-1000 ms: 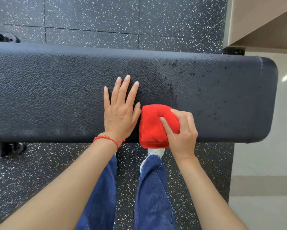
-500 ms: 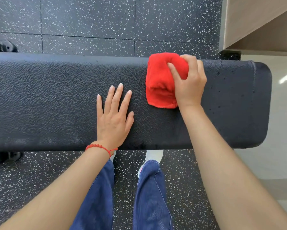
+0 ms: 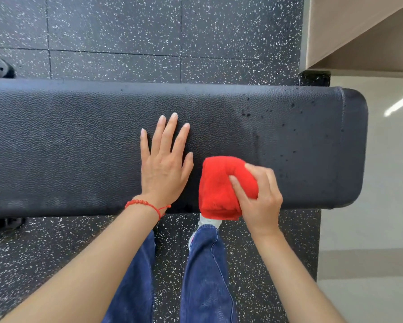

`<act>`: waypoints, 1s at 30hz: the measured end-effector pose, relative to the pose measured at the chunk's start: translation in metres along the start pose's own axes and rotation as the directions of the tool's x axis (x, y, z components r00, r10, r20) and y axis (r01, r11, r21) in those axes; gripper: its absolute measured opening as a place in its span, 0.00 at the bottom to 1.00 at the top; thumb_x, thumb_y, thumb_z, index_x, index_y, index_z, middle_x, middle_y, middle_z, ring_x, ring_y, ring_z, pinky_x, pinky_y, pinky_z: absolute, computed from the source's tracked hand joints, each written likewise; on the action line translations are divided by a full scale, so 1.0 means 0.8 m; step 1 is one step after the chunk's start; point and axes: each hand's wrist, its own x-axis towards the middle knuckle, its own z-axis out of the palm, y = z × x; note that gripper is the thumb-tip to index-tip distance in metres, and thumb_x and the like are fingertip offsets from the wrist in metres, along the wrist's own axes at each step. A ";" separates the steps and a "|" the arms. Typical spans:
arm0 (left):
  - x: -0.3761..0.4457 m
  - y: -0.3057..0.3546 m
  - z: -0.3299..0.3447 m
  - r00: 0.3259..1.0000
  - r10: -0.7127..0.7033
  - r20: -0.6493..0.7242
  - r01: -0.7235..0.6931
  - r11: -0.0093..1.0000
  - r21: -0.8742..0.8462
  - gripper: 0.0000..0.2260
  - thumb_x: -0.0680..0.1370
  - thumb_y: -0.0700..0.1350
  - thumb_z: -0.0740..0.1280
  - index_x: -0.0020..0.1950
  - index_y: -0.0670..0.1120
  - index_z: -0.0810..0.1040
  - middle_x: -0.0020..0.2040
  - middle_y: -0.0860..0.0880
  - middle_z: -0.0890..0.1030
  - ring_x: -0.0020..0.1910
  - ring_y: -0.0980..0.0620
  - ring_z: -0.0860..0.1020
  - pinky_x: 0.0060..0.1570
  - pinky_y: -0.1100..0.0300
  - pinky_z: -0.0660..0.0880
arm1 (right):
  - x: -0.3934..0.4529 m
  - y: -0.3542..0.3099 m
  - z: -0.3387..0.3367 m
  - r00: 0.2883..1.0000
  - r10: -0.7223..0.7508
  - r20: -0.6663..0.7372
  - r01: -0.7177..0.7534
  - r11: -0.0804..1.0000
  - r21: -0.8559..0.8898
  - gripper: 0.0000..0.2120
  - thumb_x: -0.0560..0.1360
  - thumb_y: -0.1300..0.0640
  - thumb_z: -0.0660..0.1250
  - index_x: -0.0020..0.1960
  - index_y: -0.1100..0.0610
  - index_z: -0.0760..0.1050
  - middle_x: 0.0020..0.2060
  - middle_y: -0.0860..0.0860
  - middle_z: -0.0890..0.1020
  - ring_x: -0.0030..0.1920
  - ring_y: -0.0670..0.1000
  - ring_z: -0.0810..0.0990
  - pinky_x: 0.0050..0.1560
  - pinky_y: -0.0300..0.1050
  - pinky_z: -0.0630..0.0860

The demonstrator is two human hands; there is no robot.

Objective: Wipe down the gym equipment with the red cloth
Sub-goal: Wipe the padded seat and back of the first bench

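Observation:
A long black padded gym bench (image 3: 79,141) runs across the view, its rounded end at the right. Small dark droplets speckle its right part. My right hand (image 3: 261,197) grips the folded red cloth (image 3: 216,190) and presses it on the bench's near edge; the cloth's lower end hangs over that edge. My left hand (image 3: 164,162) lies flat on the pad just left of the cloth, fingers spread, holding nothing. A red bead bracelet circles my left wrist.
Black speckled rubber floor tiles (image 3: 126,31) lie beyond and beneath the bench. My legs in blue jeans (image 3: 205,276) stand close against the near side. A beige wall or cabinet (image 3: 359,31) and pale floor are at the right. Dark bench feet show at the left edge.
My right hand has drawn the red cloth from the bench's far edge back to its near edge. My left hand stays flat on the pad.

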 end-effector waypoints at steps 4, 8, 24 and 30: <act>0.006 0.012 0.010 1.000 0.001 0.016 -0.001 1.000 0.009 0.22 0.76 0.47 0.57 0.70 0.42 0.68 0.72 0.40 0.64 0.72 0.40 0.61 0.68 0.36 0.52 | -0.003 -0.001 0.000 0.997 0.068 -0.036 -0.067 0.997 0.026 0.15 0.71 0.53 0.69 0.49 0.65 0.77 0.42 0.59 0.79 0.45 0.47 0.75 0.54 0.26 0.67; 0.005 0.008 0.016 1.000 0.002 0.010 -0.002 0.999 0.036 0.23 0.77 0.48 0.57 0.71 0.42 0.67 0.72 0.40 0.64 0.72 0.40 0.60 0.68 0.37 0.51 | 0.021 -0.004 0.005 0.994 0.081 -0.072 -0.078 0.996 0.036 0.15 0.70 0.54 0.72 0.49 0.65 0.78 0.42 0.59 0.79 0.45 0.48 0.76 0.53 0.29 0.68; 0.007 0.024 0.013 0.998 -0.062 0.005 0.062 0.997 0.047 0.23 0.76 0.47 0.56 0.69 0.40 0.68 0.72 0.39 0.64 0.71 0.39 0.60 0.68 0.37 0.51 | 0.128 0.014 -0.001 0.985 0.062 -0.162 -0.056 0.998 0.044 0.12 0.69 0.58 0.73 0.48 0.65 0.78 0.40 0.61 0.79 0.40 0.57 0.79 0.46 0.40 0.71; 0.008 0.046 0.013 0.997 -0.073 -0.002 0.073 0.997 0.017 0.23 0.75 0.47 0.56 0.69 0.41 0.68 0.72 0.39 0.64 0.71 0.39 0.60 0.68 0.37 0.51 | 0.051 0.037 -0.027 0.995 0.031 -0.092 -0.028 0.999 0.027 0.13 0.70 0.58 0.72 0.49 0.67 0.77 0.41 0.60 0.79 0.44 0.49 0.75 0.52 0.31 0.69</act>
